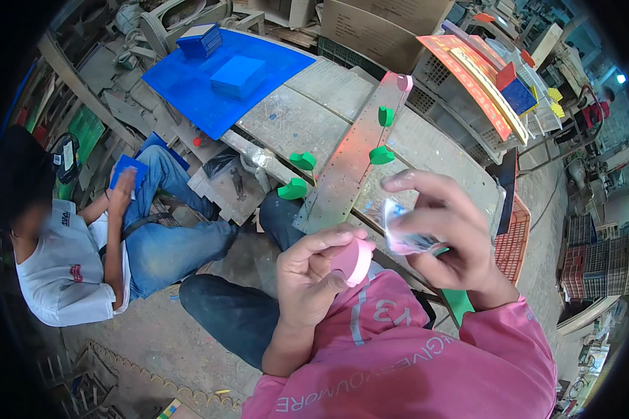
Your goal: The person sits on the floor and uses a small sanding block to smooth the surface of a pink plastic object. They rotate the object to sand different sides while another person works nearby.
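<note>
Close to my chest, my left hand (311,276) is closed round a small pink piece (354,261) with a rounded outline and a paler edge. My right hand (447,234) pinches a small folded sheet (403,234), whitish with blue and dark patches, just right of the pink piece and apart from it. Ahead lies a long paint-stained board (346,157) with rows of small dots along its edges. Green curved pieces stand at its sides, one of them (381,155) on the right and another (293,188) on the left. A pink piece (404,82) sits at its far end.
A slatted wooden table (290,108) bears a blue sheet (182,77) with blue blocks (236,75). At the left a seated person (84,237) holds a blue flat piece (128,174). Cardboard boxes (377,31) stand behind; a red crate (514,241) is at the right.
</note>
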`<state>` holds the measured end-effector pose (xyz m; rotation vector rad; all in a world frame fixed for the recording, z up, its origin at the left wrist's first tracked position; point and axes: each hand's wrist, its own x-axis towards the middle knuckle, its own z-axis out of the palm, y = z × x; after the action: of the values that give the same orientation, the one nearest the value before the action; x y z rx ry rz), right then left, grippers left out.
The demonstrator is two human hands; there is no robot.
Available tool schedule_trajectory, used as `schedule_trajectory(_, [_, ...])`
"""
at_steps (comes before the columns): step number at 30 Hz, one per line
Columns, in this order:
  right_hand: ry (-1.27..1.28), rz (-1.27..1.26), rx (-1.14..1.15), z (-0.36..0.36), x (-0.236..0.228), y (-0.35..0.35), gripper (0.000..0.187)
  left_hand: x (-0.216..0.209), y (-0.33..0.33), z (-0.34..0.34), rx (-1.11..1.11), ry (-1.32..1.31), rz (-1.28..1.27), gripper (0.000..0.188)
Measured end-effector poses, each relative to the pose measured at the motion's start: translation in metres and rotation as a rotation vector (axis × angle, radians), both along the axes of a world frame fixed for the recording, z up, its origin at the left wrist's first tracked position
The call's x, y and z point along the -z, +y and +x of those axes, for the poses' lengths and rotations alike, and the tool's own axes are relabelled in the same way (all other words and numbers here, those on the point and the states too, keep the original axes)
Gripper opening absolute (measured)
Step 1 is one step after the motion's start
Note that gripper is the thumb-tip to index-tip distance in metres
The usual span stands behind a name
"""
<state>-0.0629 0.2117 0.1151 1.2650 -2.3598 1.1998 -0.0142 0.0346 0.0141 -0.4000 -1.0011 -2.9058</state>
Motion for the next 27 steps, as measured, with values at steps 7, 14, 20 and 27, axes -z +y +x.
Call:
schedule_trajectory(7, [0.243, 0.064, -0.043, 0.003, 0.011, -0.007, 0.034, 0.005, 0.003, 0.002, -0.232, 0.061, -0.105, 0.048])
schedule_trajectory(14, [0.24, 0.079, -0.087, 0.004, 0.01, -0.012, 0.035, 0.003, 0.001, 0.005, -0.29, 0.078, -0.121, 0.042])
schedule_trajectory(20, [0.347, 0.051, -0.035, 0.009, 0.021, -0.018, 0.039, -0.001, 0.0, 0.007, -0.331, 0.075, -0.14, 0.044])
schedule_trajectory(27, [0.404, 0.039, -0.051, 0.015, 0.03, -0.023, 0.033, 0.0, 0.002, 0.007, -0.386, 0.002, -0.15, 0.043])
